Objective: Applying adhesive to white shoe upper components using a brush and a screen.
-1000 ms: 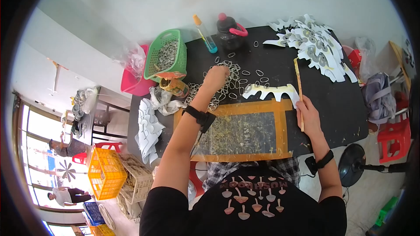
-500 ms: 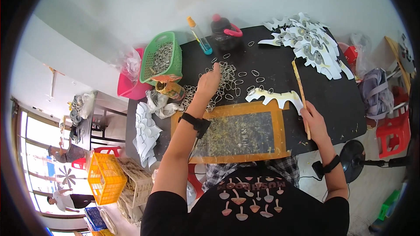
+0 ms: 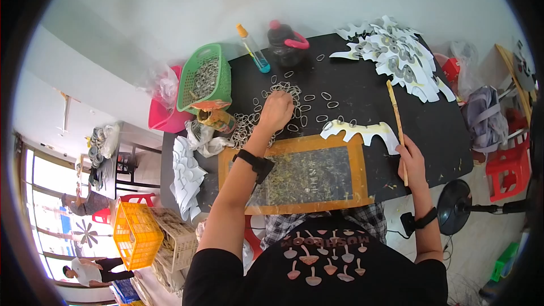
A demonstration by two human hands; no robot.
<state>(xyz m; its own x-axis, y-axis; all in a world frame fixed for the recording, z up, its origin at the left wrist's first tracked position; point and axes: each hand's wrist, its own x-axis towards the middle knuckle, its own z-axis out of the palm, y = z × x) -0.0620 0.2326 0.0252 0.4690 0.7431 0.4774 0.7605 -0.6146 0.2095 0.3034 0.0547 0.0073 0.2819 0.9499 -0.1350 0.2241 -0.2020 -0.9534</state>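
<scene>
My left hand (image 3: 276,110) is on the heap of oval metal rings (image 3: 245,127), its fingers curled down and their tips hidden among the rings. My right hand (image 3: 415,161) grips a long thin wooden stick (image 3: 395,107), stained yellowish, its far end pointing up the table. Just left of that hand lies a white, scallop-edged cut piece (image 3: 362,130) with a yellowish smear and a few rings along its upper edge. In front of me is a flat board (image 3: 358,171) with a taped orange-brown border and a dark, yellow-flecked middle.
At the far left stand a green basket (image 3: 228,85) of rings, a pink tub (image 3: 158,114) and a smeared can (image 3: 218,121). A clear bottle (image 3: 253,50) and dark jug (image 3: 281,42) stand behind. White pieces lie stacked left (image 3: 186,178) and heaped far right (image 3: 399,59).
My left hand has drawn nearer over the ring heap, its stretched index finger now curled down. My right hand and the stick have shifted slightly right, farther from the white piece.
</scene>
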